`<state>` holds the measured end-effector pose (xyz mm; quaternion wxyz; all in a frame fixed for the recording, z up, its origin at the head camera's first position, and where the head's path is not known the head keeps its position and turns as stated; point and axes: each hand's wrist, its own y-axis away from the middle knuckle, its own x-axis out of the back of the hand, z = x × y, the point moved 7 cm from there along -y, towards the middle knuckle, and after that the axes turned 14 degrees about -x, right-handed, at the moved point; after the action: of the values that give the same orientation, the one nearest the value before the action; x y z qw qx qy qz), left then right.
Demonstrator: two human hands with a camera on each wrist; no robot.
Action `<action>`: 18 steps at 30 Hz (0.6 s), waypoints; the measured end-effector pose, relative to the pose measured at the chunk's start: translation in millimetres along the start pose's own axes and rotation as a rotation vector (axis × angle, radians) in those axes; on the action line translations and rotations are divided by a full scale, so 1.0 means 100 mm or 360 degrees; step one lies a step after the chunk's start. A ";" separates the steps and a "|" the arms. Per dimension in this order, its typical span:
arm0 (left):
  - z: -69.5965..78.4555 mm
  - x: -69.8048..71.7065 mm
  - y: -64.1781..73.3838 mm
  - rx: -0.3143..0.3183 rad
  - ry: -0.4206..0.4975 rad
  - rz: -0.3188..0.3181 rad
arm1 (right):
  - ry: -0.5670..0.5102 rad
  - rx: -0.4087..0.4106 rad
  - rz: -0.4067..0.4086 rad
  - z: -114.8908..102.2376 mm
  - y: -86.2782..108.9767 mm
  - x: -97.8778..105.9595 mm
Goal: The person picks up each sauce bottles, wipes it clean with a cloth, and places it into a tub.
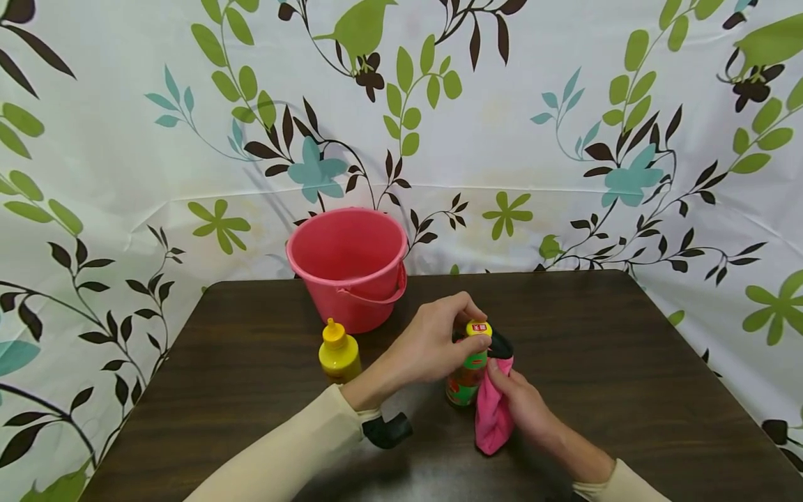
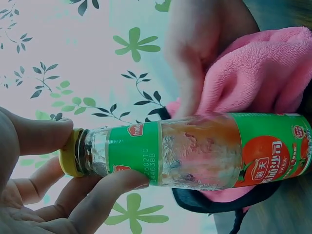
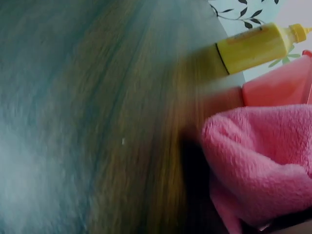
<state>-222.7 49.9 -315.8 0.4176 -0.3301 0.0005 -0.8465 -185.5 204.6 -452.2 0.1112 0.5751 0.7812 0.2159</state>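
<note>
A glass ketchup bottle [image 1: 461,392] with a green label and yellow cap [image 2: 71,155] is upright near the table's middle. My left hand [image 1: 429,343] holds it at the top, thumb and fingers around the cap and neck. Red-brown smears show through the glass in the left wrist view. My right hand [image 1: 530,408] grips a pink fluffy cloth [image 1: 492,416] with black edging, close against the bottle's right side. The cloth fills the lower right of the right wrist view, where the bottle is hidden. Whether the bottle's base touches the table I cannot tell.
A yellow squeeze bottle [image 1: 339,355] stands left of my left forearm, partly behind it. Behind it is a pink bucket [image 1: 351,307] with its handle hanging down. The dark wooden table [image 1: 602,335] ends at a patterned cloth backdrop [image 1: 477,139].
</note>
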 end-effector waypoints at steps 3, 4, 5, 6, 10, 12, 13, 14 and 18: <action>0.00 0.00 0.00 -0.0007 -0.0004 -0.0008 | 0.0115 -0.0036 0.0005 0.05 -0.04 0.06; 0.00 0.00 0.00 -0.0009 -0.0005 -0.0010 | 0.0148 -0.0048 0.0016 0.06 -0.05 0.07; 0.00 0.00 -0.01 -0.0010 -0.0006 -0.0011 | 0.0168 -0.0059 0.0015 0.07 -0.05 0.08; 0.00 0.01 -0.01 -0.0011 -0.0009 -0.0012 | 0.0192 -0.0064 0.0019 0.07 -0.05 0.09; 0.00 0.01 -0.01 -0.0003 -0.0013 -0.0020 | 0.0214 -0.0086 0.0048 0.08 -0.06 0.11; -0.01 0.00 -0.01 0.0002 -0.0007 -0.0025 | 0.0235 -0.0081 0.0047 0.10 -0.08 0.13; -0.01 0.00 -0.01 0.0002 -0.0005 -0.0026 | 0.0250 -0.0086 0.0046 0.11 -0.09 0.13; -0.01 0.00 -0.01 0.0003 -0.0001 -0.0027 | 0.0247 -0.0091 0.0060 0.12 -0.09 0.13; -0.01 0.00 -0.01 -0.0005 0.0002 -0.0027 | 0.0144 -0.0139 0.0132 0.10 -0.06 0.08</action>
<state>-223.8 50.0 -316.0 0.4098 -0.3302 -0.0006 -0.8503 -189.1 212.9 -463.4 0.0918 0.5911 0.7508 0.2801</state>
